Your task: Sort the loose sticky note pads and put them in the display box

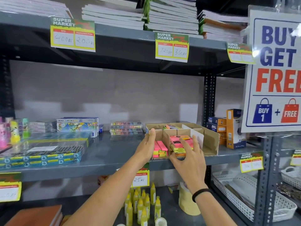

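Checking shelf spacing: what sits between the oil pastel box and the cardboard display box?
In the head view, a stack of clear cases holding coloured pieces stands between the oil pastel box and the display box; bare shelf either side.

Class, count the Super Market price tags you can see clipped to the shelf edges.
7: three on the top shelf edge, three on the middle, one cut off at far right. Others may be hidden.

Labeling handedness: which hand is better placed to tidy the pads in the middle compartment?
Right. The right hand already rests on the pink pads in the middle compartment; the left hand is steadying the box at its left wall.
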A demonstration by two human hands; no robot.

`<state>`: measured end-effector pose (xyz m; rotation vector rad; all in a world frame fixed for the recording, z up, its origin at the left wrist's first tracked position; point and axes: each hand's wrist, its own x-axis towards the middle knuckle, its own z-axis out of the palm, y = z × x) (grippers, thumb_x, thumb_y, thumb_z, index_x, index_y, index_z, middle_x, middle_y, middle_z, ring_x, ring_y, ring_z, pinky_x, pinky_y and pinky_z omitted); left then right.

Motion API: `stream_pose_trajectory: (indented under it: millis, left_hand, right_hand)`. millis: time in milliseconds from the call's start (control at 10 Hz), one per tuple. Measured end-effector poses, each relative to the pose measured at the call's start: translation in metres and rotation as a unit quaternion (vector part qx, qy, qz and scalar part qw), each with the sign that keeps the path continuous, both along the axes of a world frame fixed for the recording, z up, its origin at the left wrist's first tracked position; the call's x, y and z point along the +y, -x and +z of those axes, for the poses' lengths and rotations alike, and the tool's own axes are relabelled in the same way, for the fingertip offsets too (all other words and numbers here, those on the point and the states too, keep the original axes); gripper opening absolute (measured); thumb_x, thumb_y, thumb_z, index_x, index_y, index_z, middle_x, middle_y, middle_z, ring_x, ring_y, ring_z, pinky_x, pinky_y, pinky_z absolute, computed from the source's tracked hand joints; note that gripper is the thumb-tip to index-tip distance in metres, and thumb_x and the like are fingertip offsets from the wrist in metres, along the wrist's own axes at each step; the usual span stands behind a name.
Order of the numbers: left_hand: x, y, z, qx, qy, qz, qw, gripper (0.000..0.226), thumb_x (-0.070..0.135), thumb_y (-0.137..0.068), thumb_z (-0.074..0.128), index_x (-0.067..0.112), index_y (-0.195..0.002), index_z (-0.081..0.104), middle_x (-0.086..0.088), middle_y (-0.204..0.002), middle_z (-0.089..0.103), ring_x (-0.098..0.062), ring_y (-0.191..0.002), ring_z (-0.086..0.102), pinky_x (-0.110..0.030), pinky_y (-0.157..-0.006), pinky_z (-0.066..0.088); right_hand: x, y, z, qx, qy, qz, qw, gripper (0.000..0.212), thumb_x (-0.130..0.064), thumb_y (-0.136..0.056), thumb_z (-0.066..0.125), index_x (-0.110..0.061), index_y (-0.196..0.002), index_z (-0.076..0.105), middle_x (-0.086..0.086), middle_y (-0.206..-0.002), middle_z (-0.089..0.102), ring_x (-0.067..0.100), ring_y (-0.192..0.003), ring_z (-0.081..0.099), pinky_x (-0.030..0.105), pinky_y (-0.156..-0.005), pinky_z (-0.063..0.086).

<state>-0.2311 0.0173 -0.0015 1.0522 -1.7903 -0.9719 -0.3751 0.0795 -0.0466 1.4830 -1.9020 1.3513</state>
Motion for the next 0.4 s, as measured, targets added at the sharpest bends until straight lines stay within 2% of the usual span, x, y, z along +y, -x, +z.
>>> stream_pose_trajectory:
  millis: [100, 200, 300, 400]
  left_hand:
    - [0.000, 0.001, -0.001, 0.000, 0.003, -0.002, 1.000, 0.076, 0.069, -0.095, 0.010, 0.027, -0.157, 0.019, 0.001, -0.165, 0.017, -0.021, -0.151, 0.014, -0.043, -0.121, 0.014]
    - [0.006, -0.001, 0.001, 0.011, 0.015, -0.008, 1.000, 0.072, 0.066, -0.097, 0.012, 0.026, -0.157, 0.018, 0.001, -0.164, 0.018, -0.020, -0.151, 0.014, -0.041, -0.120, 0.014]
    - [0.015, -0.002, 0.002, 0.007, 0.061, 0.017, 0.998, 0.070, 0.061, -0.099, 0.016, 0.023, -0.158, 0.012, 0.003, -0.166, 0.011, -0.016, -0.151, 0.008, -0.033, -0.119, 0.010]
    - [0.035, -0.015, 0.001, -0.013, 0.162, 0.062, 0.985, 0.078, 0.064, -0.097, 0.019, 0.021, -0.158, -0.003, 0.008, -0.164, -0.012, -0.007, -0.150, -0.008, -0.022, -0.115, -0.001]
  right_hand:
    - [-0.001, 0.001, -0.004, 0.013, 0.034, 0.008, 0.999, 0.061, -0.040, -0.075, 0.072, -0.025, -0.132, 0.055, 0.011, -0.150, 0.038, 0.033, -0.135, 0.037, 0.044, -0.098, 0.044]
    - [0.004, 0.002, -0.005, 0.026, 0.001, 0.022, 0.999, 0.064, -0.043, -0.080, 0.066, -0.026, -0.139, 0.046, 0.010, -0.155, 0.028, 0.031, -0.141, 0.027, 0.043, -0.104, 0.039]
    - [0.016, 0.000, 0.005, 0.040, -0.008, -0.026, 0.999, 0.068, -0.054, -0.081, 0.052, -0.029, -0.143, 0.038, 0.010, -0.156, 0.025, 0.036, -0.127, 0.044, 0.044, -0.089, 0.050]
    - [0.031, -0.007, 0.032, 0.073, 0.033, -0.106, 0.991, 0.073, -0.064, -0.080, 0.036, -0.026, -0.142, 0.039, 0.013, -0.151, 0.036, 0.037, -0.109, 0.056, 0.042, -0.078, 0.053]
